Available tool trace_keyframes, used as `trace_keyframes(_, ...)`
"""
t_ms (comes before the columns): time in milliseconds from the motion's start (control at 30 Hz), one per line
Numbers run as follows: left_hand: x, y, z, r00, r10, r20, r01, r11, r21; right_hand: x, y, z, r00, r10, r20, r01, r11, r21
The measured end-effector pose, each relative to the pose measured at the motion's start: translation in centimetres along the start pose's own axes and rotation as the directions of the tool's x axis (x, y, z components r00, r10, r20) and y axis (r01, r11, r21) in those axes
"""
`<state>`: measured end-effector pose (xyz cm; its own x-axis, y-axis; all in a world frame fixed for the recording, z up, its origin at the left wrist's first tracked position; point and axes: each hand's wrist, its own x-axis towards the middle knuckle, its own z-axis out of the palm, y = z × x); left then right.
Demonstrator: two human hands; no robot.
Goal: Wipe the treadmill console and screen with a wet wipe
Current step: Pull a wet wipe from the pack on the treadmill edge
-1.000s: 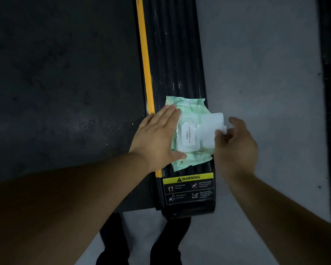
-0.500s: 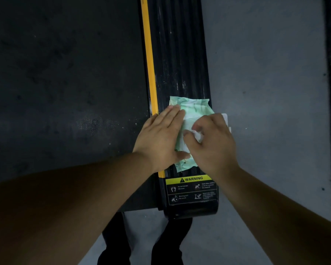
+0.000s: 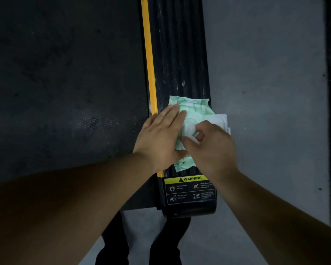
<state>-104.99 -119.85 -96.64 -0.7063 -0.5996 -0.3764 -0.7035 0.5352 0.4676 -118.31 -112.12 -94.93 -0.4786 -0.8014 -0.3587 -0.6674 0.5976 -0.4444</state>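
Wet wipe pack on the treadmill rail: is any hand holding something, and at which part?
The left hand presses flat on the pack. The right hand pinches a white wipe at the pack's opening.

Left hand [image 3: 161,138] steadies wipe pack [image 3: 191,109]; right hand [image 3: 212,148] pinches a wipe [image 3: 190,131].

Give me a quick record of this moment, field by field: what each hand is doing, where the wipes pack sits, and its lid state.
left hand: flat on the pack, pressing it down
right hand: fingers pinching at the pack's opening
wet wipes pack: green, lying on the treadmill side rail
lid: flipped open toward the right
warning label: just below the pack
wipe: not clearly out yet
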Motion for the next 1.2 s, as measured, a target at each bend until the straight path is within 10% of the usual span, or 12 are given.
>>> trace_keyframes(1200, 0.5, 1.9, 0.1, 0.996, -0.091, -0.020, 0.092, 0.991, 0.098, -6.9, -1.4, -5.1, 0.884, 0.035, -0.467, 0.150, 0.923, 0.354)
